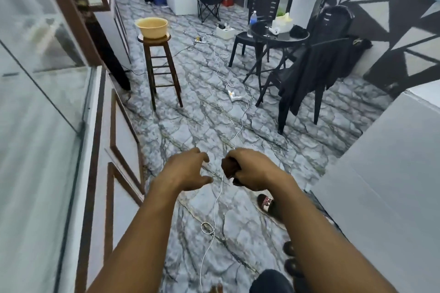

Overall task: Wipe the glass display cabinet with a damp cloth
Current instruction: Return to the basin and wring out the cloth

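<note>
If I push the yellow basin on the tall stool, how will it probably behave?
The yellow basin looks like thin plastic, so probably light and easy to slide. It nearly covers the small seat of the stool, so a push may send it off. Water inside is not visible.
</note>
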The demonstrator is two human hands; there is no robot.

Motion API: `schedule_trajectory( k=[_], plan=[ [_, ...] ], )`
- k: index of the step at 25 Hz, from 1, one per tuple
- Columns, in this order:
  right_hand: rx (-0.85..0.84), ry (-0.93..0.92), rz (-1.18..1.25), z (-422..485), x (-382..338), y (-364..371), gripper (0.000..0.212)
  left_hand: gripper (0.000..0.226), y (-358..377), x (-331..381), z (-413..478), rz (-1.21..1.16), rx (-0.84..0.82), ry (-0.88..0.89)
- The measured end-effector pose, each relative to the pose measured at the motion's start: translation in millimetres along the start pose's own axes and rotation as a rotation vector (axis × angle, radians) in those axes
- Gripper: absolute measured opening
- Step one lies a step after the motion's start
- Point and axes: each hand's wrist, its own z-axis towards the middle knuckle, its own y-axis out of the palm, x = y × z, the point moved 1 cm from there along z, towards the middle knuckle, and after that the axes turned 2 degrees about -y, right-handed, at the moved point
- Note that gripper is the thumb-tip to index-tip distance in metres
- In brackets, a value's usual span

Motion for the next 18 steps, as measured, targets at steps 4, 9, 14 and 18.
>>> schedule_trajectory(
  k=[4,9,14,18],
  plan=[
    [-0.048,-0.056,0.038,70,43,-31,0.030,0.063,-21,-3,73,0.002,-0.001,-0.043],
    [-0.062,-0.167,0.064,175,96,-81,0.029,0.058,-51,-7,173,0.000,0.050,-0.132],
    [-0.115,-0.238,0.056,264,126,-126,0.033,0.059,-83,-24,251,-0.054,0.051,-0.224],
    [-0.165,-0.275,0.011,352,135,-150,0.031,0.059,-105,-65,320,-0.083,0.062,-0.281]
  ],
)
